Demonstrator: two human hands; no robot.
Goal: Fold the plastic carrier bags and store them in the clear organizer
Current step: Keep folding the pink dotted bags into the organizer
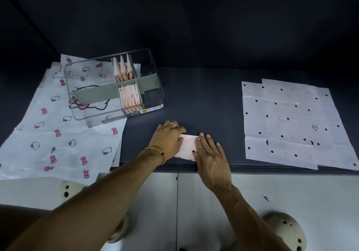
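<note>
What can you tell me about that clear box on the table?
The organizer is a clear, rounded plastic box with grey dividers. One far compartment holds pink bags folded into triangles, a nearer one flat folded bags standing on edge; the other sections look empty. It stands upright on cat-print bags left of both hands, and neither hand touches it.

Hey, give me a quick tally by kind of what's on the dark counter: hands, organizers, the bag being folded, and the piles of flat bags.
Hands: 2, left hand and right hand
Clear organizer: 1
Bag being folded: 1
Piles of flat bags: 2, cat-print pile and dotted pile
Total: 6
</note>
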